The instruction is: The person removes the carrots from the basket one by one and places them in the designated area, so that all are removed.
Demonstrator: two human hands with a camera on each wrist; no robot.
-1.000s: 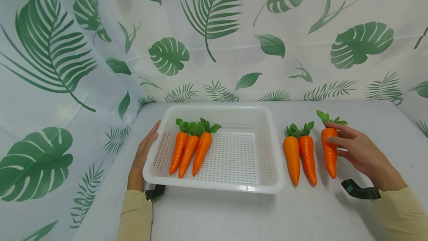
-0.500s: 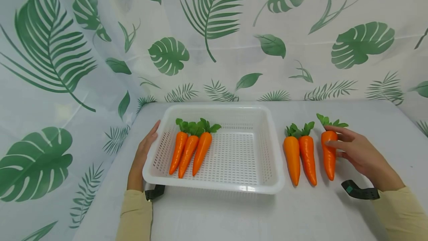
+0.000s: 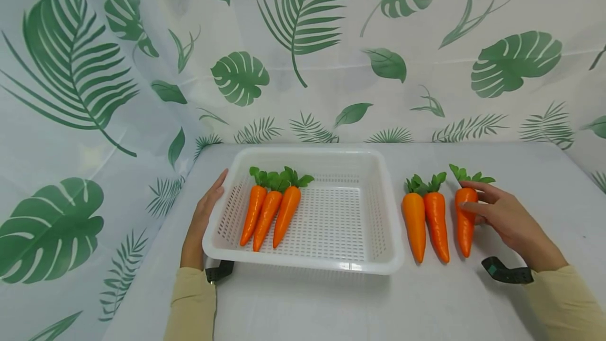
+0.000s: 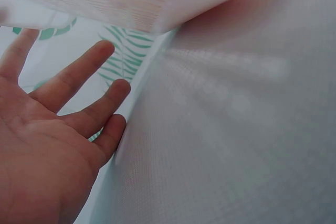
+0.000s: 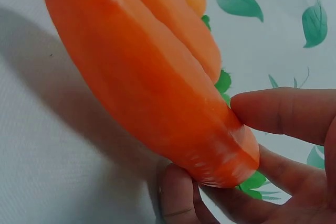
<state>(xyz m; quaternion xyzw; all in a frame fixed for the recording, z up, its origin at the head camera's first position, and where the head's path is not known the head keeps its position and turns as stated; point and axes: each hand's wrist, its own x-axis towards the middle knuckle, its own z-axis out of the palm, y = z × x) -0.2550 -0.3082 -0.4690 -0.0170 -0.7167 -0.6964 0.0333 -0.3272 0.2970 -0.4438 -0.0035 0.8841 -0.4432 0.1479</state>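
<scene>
My right hand (image 3: 508, 220) holds a carrot (image 3: 465, 225) near its leafy top, at the right of the head view. In the right wrist view the thumb is on one side of that carrot (image 5: 142, 72) and fingers are on the other. Two more carrots, a lighter orange one (image 3: 414, 225) and a redder one (image 3: 436, 225), lie side by side just left of it. At the left wall of a white plastic basket (image 3: 303, 263) is my left hand (image 3: 203, 214). Its fingers (image 4: 79, 77) are spread and fairly straight below the rim in the left wrist view.
Inside the basket, three carrots (image 3: 267, 220) lie together on the left part of its floor. A pale cloth covers the table (image 3: 303, 309). Leaf-printed curtains (image 3: 331, 99) stand behind and at the left. Each wrist carries a black camera band (image 3: 506, 271).
My right hand and its carrot have shifted slightly toward the front of the table and a little left, nearer the two loose carrots. The left hand and basket stay put.
</scene>
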